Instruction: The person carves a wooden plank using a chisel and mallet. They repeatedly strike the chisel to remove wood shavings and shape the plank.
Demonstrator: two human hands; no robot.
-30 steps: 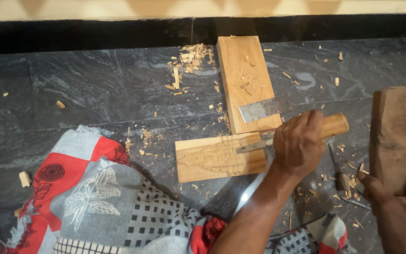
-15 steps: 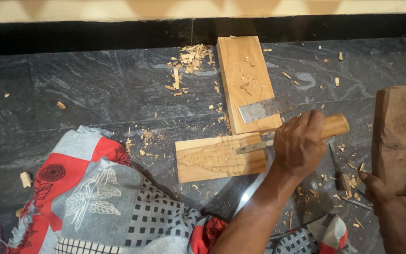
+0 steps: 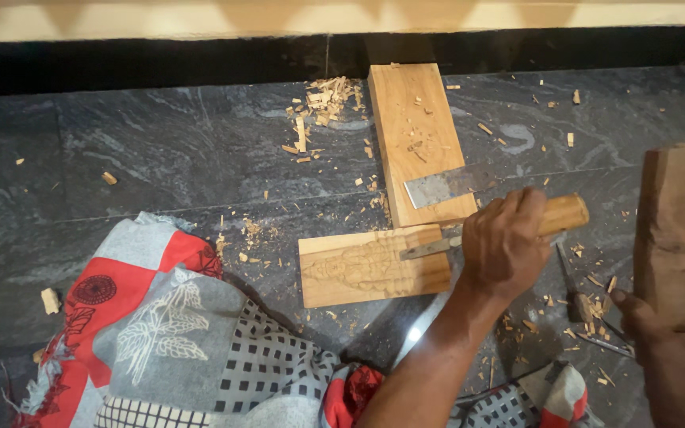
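The left hand (image 3: 507, 242) is closed tight around a wooden-handled chisel (image 3: 509, 230), its tip touching the carved board (image 3: 370, 265). Well to the right of that board, the right hand (image 3: 675, 357) grips a big wooden block (image 3: 675, 230).

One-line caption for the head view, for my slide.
Left hand sets a chisel on a carved board; right hand grips a wooden block.
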